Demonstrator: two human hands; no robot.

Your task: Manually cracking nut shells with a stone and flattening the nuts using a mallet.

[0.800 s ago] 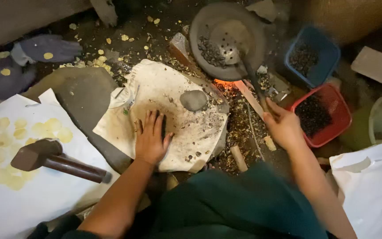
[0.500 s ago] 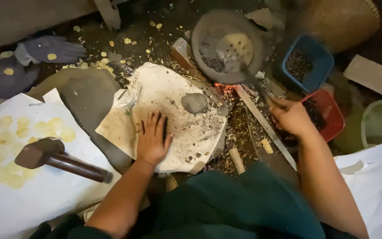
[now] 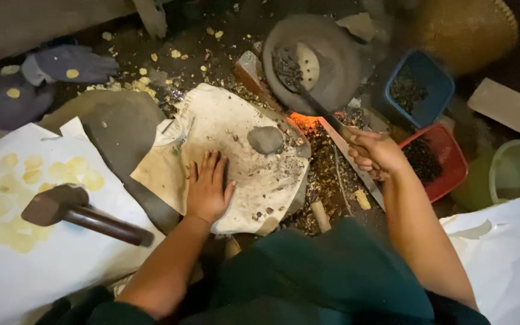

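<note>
The left hand (image 3: 207, 188) lies flat, fingers spread wide and holding nothing, pressing on the dusty pale paper sheet (image 3: 224, 129) that covers a flat stone on the floor, near the sheet's front edge. The right hand (image 3: 375, 153) is closed around the handle of a long dark ladle (image 3: 308, 90), whose scoop, loaded with small dark grains, hangs over the round blackened metal pan (image 3: 338, 66) beyond the sheet's far right corner. A small grey rounded stone (image 3: 265, 139) sits on the sheet toward its right edge, and embers glow orange (image 3: 304, 122) just beside it. To the right stand a blue square plastic tub (image 3: 437, 81) and a red square plastic tub (image 3: 452, 159), both with dark grains inside. A heavy hammer with a dark wooden handle (image 3: 73, 210) rests on the white paper (image 3: 61, 265) at the left, among pale yellow flattened discs (image 3: 82, 171). To handle this scooping well, the ladle probably wants keeping level and close above the pan so grains do not scatter, with the wrist clear of the embers and the flat hand steadying the sheet.
</note>
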